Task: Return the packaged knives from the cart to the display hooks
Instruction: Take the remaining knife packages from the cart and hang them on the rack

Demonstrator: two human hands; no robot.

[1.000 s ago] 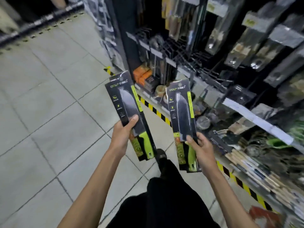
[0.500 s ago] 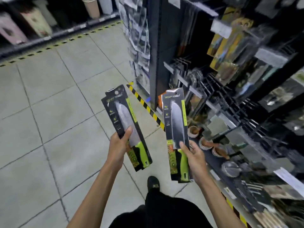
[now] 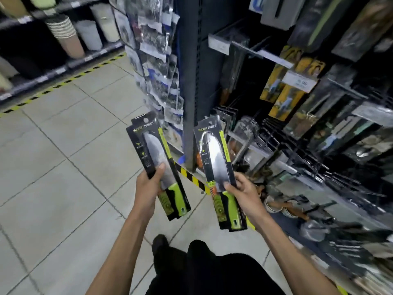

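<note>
Head view: carry step, nothing hung yet. Left hand [image 3: 147, 186] grips the first knife pack [image 3: 152, 145] left of the shelf upright [image 3: 190, 92]. Right hand [image 3: 244, 193] pinches the second knife pack [image 3: 214, 154] low down, in front of the upright's base. Both packs stand roughly vertical, apart, hang-holes on top (cart not in view). Wire display hooks [image 3: 274, 143] sit right of the upright, blurred. Next move probably calls for choosing a free hook and lining a pack's hole onto it. Packs look alike: black card, clear blister, steel blade, lime-green handle, green side stripe.
</note>
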